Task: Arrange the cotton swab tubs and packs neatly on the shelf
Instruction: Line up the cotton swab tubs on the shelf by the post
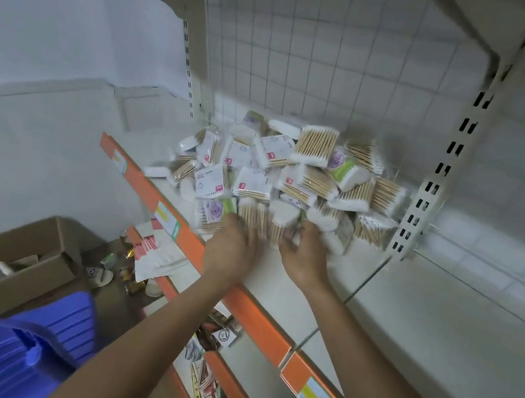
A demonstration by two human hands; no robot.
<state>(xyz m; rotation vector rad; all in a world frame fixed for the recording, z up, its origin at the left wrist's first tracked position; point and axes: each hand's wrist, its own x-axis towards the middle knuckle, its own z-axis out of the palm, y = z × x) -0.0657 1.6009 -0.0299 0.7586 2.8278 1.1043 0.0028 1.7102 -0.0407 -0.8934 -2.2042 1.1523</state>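
Note:
A loose heap of cotton swab packs (296,173) and clear tubs lies on the white shelf (406,327) against the wire-grid back. At the heap's front edge stand clear tubs of wooden-stick swabs (280,217). My left hand (234,246) rests palm down on the front packs, fingers curled into them. My right hand (305,254) reaches in beside it, fingers around a tub. The picture is blurred, so the exact grip is unclear.
The shelf has an orange front strip (255,315) with price labels. An upright slotted post (428,198) bounds the heap on the right. An open cardboard box (0,262) and a blue plastic stool (21,346) stand on the floor at left. Lower shelves hold other goods.

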